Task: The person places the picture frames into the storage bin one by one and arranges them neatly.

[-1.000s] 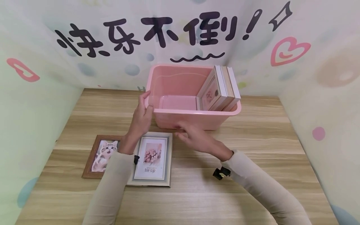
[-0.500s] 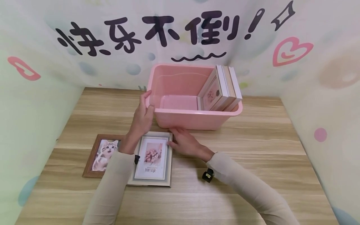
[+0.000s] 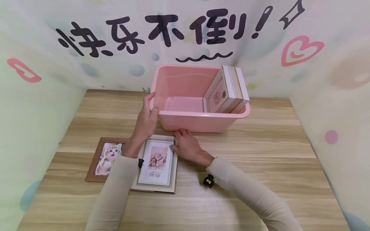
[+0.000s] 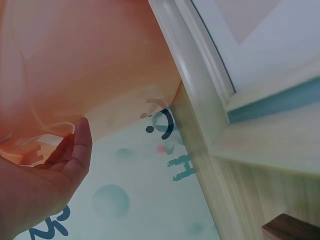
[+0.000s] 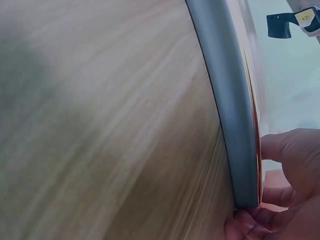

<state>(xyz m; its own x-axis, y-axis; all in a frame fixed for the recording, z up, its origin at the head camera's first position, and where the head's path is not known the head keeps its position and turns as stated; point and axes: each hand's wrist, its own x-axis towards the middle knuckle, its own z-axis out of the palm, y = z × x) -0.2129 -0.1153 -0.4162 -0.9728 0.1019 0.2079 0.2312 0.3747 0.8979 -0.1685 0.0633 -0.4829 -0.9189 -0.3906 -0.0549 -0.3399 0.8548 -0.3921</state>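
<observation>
Pink plastic bin [image 3: 196, 123] is standing at the back of the wood-grain table [image 3: 231, 205], and the left hand [image 3: 146, 123] is gripping its rim at the left side, near the front corner, fingers and thumb bending around the edge. Right hand [image 3: 188, 146] is closing partway on the silver-cream picture frame [image 3: 157, 162] at its far right corner: thumb is pressing on the front near the right edge, other fingers are curling around the corner, as the right wrist view is showing. Frame is lying face up just in front of the bin, showing a pink bouquet, a white mat, "free style" lettering and a grey-blue inner band; can't tell if that corner is lifting off the table. Left forearm is covering part of its left side. Brown wooden frame [image 3: 99, 160] with a kitten picture is lying to its left, also partly covered by the sleeve. Several frames [image 3: 228, 93] are standing on edge together at the bin's right end, leaning slightly.
</observation>
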